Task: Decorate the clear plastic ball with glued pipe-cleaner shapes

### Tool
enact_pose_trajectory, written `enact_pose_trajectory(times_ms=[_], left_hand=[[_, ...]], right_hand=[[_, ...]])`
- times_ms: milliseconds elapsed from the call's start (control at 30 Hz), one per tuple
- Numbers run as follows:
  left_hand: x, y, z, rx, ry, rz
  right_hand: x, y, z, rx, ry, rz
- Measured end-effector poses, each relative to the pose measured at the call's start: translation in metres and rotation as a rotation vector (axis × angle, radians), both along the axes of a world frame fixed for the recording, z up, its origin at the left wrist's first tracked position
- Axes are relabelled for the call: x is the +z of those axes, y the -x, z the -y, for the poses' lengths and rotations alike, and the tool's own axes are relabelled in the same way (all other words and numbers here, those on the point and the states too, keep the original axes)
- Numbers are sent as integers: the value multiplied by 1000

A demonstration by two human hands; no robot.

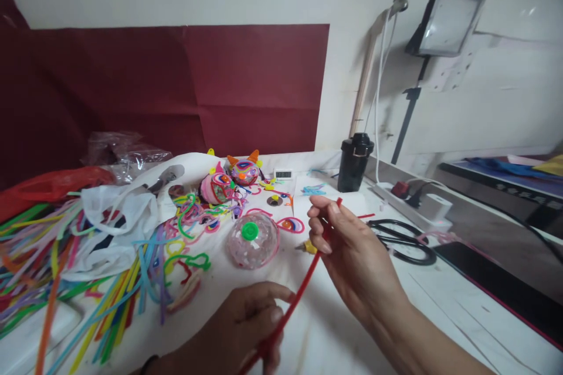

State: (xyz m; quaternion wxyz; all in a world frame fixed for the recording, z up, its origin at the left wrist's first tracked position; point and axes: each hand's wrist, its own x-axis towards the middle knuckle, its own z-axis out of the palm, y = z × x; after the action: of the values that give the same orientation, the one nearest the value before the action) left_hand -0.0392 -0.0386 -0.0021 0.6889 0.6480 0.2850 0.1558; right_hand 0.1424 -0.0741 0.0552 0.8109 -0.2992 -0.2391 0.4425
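A red pipe cleaner (302, 288) runs slantwise between my hands. My right hand (354, 255) pinches it near its upper end, fingers curled. Lower down, my left hand (248, 319) grips it between thumb and fingers; part of that grip is blurred. Just beyond my hands sits a clear round plastic ball (264, 246) with a green cap (250, 231). Beside it lies a pink-and-purple looped eye shape (290, 225) with an orange centre. A yellow nozzle-like tip (308, 247) shows partly behind my right hand.
Many coloured pipe cleaners (114, 310) cover the left side, with a white plastic bag (118, 228) on them. Two decorated balls (215, 187) stand at the back. To the right are black-handled scissors (402, 238), a black canister (354, 164) and a power strip (413, 211).
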Motion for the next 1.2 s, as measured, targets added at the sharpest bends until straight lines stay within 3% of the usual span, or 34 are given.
enact_pose_trajectory(times_ms=[167,300,367,467,600,767,967,1200], left_hand=[[5,-2,-7,55,168,-83],[-3,-5,-8,-113,174,-182],[-7,-5,-9,-161,67,-233],[-5,-5,-15,-156,-306,-260],[2,-5,-28,-133,-690,-295],[-2,-5,-34,-115,-854,-333],[-14,4,-36,-59,-1056,-269],[-18,13,-41,-134,-1132,-329]], right_hand=[[-24,-26,7,-34,83,69],[-45,-43,15,-52,173,155],[-53,-52,19,-60,240,283],[-60,-67,27,-62,285,529],[-59,-75,35,59,301,892],[-60,-64,31,148,311,1170],[-58,-43,14,124,335,1111],[-54,-17,-6,111,206,1048]])
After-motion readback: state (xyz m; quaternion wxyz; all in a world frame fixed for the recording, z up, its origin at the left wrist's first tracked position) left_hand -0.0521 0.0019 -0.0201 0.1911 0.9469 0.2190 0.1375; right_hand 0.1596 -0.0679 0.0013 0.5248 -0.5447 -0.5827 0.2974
